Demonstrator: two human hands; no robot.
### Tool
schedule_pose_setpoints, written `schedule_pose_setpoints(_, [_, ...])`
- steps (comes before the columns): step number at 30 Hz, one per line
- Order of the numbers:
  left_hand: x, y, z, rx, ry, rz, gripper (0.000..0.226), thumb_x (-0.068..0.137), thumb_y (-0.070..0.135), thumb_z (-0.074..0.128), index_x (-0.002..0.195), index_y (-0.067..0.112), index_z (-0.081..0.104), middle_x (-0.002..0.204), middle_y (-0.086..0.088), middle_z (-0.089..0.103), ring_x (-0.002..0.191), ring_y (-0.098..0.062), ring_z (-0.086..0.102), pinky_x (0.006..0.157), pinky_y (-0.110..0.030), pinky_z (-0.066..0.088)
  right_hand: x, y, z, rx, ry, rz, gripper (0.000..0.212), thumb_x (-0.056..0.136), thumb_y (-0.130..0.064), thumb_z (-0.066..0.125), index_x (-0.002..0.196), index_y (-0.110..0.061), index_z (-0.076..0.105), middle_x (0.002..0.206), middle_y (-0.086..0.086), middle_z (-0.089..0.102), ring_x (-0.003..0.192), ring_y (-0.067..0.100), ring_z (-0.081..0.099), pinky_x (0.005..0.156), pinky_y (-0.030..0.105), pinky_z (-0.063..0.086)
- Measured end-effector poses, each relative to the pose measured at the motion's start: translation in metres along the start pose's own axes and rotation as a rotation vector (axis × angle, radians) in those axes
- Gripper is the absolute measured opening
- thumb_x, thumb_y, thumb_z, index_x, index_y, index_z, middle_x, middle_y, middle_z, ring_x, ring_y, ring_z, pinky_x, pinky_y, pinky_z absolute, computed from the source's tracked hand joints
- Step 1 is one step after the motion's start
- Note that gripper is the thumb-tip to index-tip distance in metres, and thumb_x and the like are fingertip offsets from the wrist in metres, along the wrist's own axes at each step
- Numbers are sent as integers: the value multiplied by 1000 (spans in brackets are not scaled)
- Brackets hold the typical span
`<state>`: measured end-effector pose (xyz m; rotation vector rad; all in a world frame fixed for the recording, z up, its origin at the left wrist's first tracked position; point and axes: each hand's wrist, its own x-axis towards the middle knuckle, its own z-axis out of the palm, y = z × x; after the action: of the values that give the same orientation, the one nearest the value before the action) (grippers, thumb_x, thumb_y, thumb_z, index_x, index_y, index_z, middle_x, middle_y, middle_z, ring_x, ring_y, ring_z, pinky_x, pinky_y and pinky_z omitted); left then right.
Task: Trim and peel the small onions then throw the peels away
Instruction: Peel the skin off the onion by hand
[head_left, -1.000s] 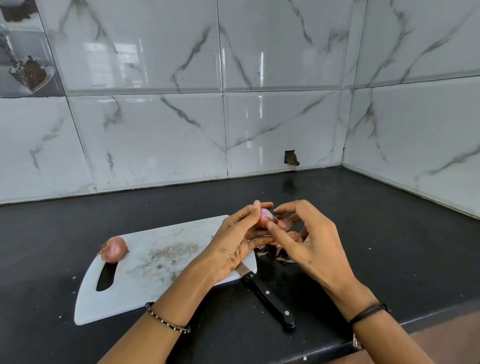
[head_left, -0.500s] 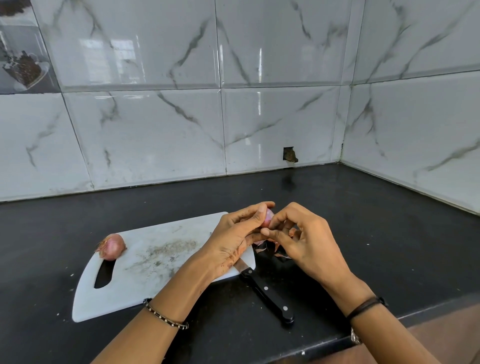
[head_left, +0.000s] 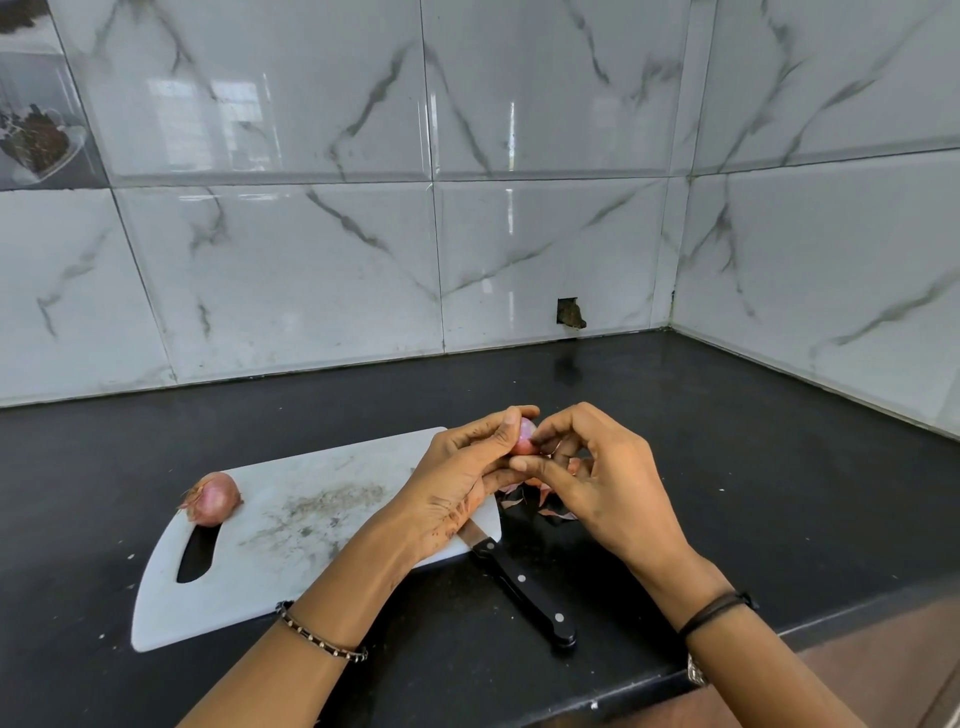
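Two grips on one small onion (head_left: 524, 435) above the worktop (head_left: 779, 493): left grip (head_left: 457, 480) curled round it, right grip (head_left: 608, 483), looser a second ago, now pinching skin. Peeling mid-way; second onion (head_left: 213, 498) untouched.

A glossy black counter (head_left: 727, 467) fills a corner. A white cutting board (head_left: 311, 545) with a slot handle lies flat on it near the front edge, its surface speckled with dark residue. A black-handled knife (head_left: 524, 587) rests its blade on the board's right corner and its handle on the counter. Pinkish papery peels (head_left: 550, 512) lie scattered just beside the board's right end.
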<state>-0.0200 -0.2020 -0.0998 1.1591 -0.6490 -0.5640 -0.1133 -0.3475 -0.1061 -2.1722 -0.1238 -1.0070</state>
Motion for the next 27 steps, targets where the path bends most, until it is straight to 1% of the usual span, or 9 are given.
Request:
schedule_pose_setpoints(5, [0, 0, 1, 17, 18, -1, 42, 91, 29, 63, 127, 8, 68, 118, -18, 74, 106, -24, 73, 89, -32, 60, 0, 1, 0, 10, -5, 12, 21, 82, -24, 84, 98, -18, 71, 92, -13, 65, 78, 10, 64, 67, 8, 46])
schedule_pose_setpoints(7, [-1, 0, 1, 23, 19, -2, 41, 91, 28, 63, 127, 7, 68, 117, -18, 74, 107, -25, 73, 85, -30, 60, -1, 1, 0, 7, -9, 9, 19, 83, -23, 84, 97, -18, 71, 90, -13, 64, 77, 12, 64, 66, 9, 46])
schedule_pose_setpoints(10, [-1, 0, 2, 19, 20, -3, 38, 91, 25, 63, 124, 6, 69, 113, -18, 75, 96, -20, 75, 84, -29, 60, -1, 1, -1, -19, -45, -12, 14, 85, -16, 82, 91, -19, 70, 88, -13, 61, 76, 13, 62, 65, 10, 46])
schedule_pose_setpoints(13, [0, 0, 2, 10, 29, -3, 37, 91, 25, 64, 122, 6, 71, 108, -17, 75, 86, -16, 75, 84, -30, 61, -1, 1, 0, -40, -63, -42, 15, 86, -11, 80, 86, -19, 69, 89, -13, 60, 76, 13, 61, 64, 10, 44])
schedule_pose_setpoints(15, [1, 0, 2, 4, 35, -4, 37, 91, 27, 64, 122, 8, 71, 112, -18, 75, 91, -18, 75, 86, -31, 61, 0, 0, 0, -28, -30, -25, 15, 84, -17, 83, 86, -19, 69, 86, -12, 61, 76, 12, 62, 64, 9, 45])
schedule_pose_setpoints(18, [0, 0, 1, 10, 40, -3, 37, 91, 29, 63, 123, 11, 71, 118, -18, 73, 105, -26, 74, 90, -34, 60, 0, 0, 0, 39, 19, 52, 24, 79, -25, 88, 91, -21, 68, 78, -9, 66, 71, 10, 65, 64, 10, 48])
schedule_pose_setpoints(21, [1, -1, -1, 27, 50, 0, 39, 91, 29, 63, 125, 12, 70, 119, -18, 73, 113, -29, 71, 94, -37, 59, 0, 1, 0, 52, 18, 55, 28, 79, -28, 88, 99, -22, 69, 81, -9, 71, 76, 9, 69, 67, 13, 52])
schedule_pose_setpoints(24, [2, -1, -2, 6, 60, 12, 38, 93, 25, 62, 126, 10, 69, 120, -18, 73, 114, -30, 70, 91, -34, 60, -1, -1, 0, 42, 25, 22, 23, 85, -29, 83, 105, -21, 74, 91, -13, 72, 82, 6, 70, 71, 15, 55])
schedule_pose_setpoints(27, [2, 0, -3, -8, 64, 25, 38, 91, 22, 65, 125, 7, 70, 115, -19, 74, 109, -29, 72, 84, -31, 61, -3, -2, -1, 29, 9, -6, 15, 90, -21, 77, 106, -21, 77, 92, -14, 72, 83, 4, 72, 69, 15, 54])
